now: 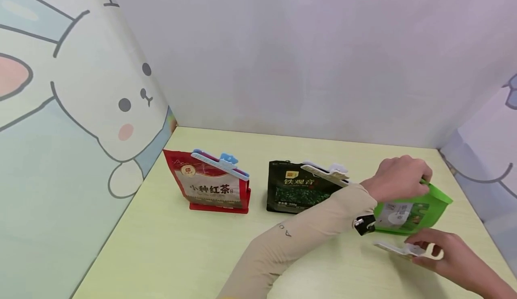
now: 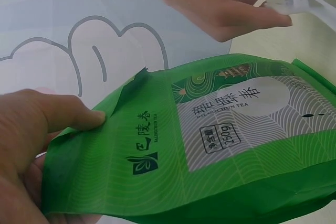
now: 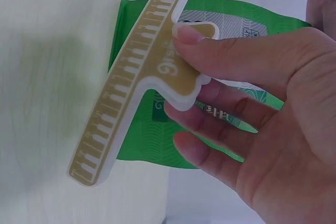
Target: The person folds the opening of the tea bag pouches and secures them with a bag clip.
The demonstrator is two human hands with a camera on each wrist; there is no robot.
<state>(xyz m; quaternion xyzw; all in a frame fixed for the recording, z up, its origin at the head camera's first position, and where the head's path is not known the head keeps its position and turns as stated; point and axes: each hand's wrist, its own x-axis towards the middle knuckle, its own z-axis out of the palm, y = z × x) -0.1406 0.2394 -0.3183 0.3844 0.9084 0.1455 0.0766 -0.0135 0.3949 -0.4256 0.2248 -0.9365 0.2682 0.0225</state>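
Observation:
At the right of the head view stands a green tea bag [image 1: 426,211], its top edge pinched by my left hand [image 1: 400,178]. In the left wrist view the thumb of that hand [image 2: 31,150] presses the bag's [image 2: 142,124] top, and the fingers pass behind it. My right hand [image 1: 452,254] holds a long white and gold bag clip [image 1: 397,248] in front of the green bag. The right wrist view shows the thumb and fingers of this hand [image 3: 273,103] pinching the handle of the clip [image 3: 113,98], which has a piano-key pattern. Clip and bag are apart.
A red tea bag [image 1: 214,189] stands at the left with a blue-white clip [image 1: 220,162] across its top. Between it and the green bag is a dark green tea bag [image 1: 296,191] with a white clip [image 1: 323,171]. Walls printed with cartoon rabbits [image 1: 101,88] enclose the pale table [image 1: 161,254].

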